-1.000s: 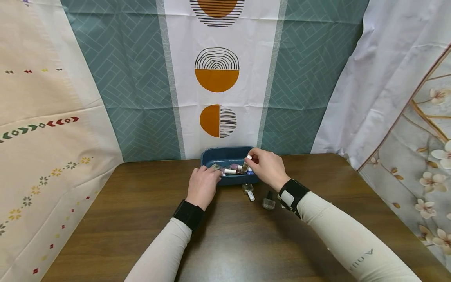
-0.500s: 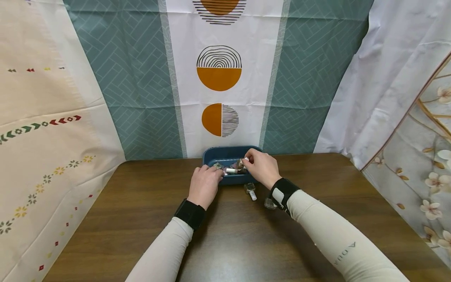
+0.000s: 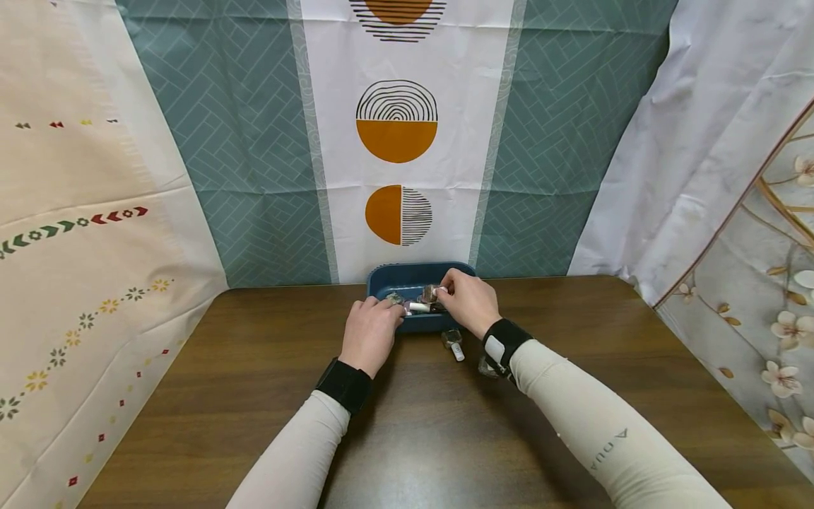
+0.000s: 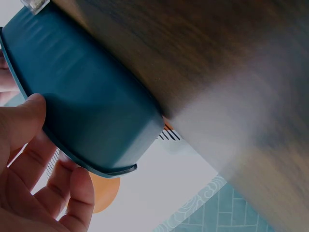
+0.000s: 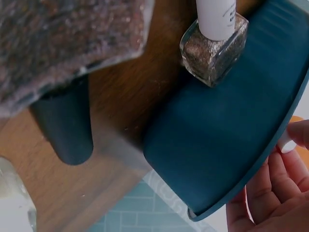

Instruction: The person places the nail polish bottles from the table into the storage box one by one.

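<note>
My left hand (image 3: 369, 332) holds the front left rim of a blue plastic bin (image 3: 421, 324). In the left wrist view, its thumb lies on the bin's outer wall (image 4: 87, 92) while the fingers reach over the rim. Over the bin's right part, my right hand (image 3: 469, 302) pinches a small glittery nail polish bottle (image 3: 429, 294) by its white cap (image 5: 286, 144). The bottle is tilted, its glass pointing left. More nail polish bottles lie inside, among them one with a white cap (image 3: 419, 307); my hands hide some of them.
In front of the bin, a glitter nail polish bottle (image 3: 451, 338) with a white cap lies on the wooden table (image 3: 267, 367). A black-capped glitter bottle (image 5: 72, 43) is near my right wrist, partly covered by it. A patterned cloth (image 3: 400, 141) hangs behind.
My right hand has moved left and slightly down over the bin with the nail polish bottle, which has tipped from upright to sideways. The left hand keeps its hold on the rim.
</note>
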`<state>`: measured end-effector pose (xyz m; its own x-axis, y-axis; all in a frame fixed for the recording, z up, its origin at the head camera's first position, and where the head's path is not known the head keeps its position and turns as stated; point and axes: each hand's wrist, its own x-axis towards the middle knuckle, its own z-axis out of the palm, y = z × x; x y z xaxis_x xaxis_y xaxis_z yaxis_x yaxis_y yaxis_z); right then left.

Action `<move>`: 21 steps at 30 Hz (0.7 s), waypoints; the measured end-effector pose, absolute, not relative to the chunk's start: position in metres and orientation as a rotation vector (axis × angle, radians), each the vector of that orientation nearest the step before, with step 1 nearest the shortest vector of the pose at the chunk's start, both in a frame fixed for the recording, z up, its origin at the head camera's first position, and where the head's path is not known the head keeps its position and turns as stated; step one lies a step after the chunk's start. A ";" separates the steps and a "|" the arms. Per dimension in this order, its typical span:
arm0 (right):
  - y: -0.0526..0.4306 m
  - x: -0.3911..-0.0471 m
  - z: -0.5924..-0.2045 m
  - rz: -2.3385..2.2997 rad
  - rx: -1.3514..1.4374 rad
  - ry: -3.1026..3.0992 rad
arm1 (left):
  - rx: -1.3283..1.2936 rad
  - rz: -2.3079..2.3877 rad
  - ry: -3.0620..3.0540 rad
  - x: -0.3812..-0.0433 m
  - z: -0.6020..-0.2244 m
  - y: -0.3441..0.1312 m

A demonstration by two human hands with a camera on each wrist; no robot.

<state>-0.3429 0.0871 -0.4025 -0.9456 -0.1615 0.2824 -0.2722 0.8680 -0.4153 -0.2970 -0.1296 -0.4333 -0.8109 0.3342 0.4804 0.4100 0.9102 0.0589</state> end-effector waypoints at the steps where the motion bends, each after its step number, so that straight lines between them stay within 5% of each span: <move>1: 0.087 -0.343 -0.403 0.670 0.330 -2.806 | -0.538 -0.218 -2.598 -0.297 -0.433 -0.130; 21: 0.087 -0.343 -0.414 0.571 0.339 -2.831 | -0.538 -0.197 -2.608 -0.297 -0.434 -0.129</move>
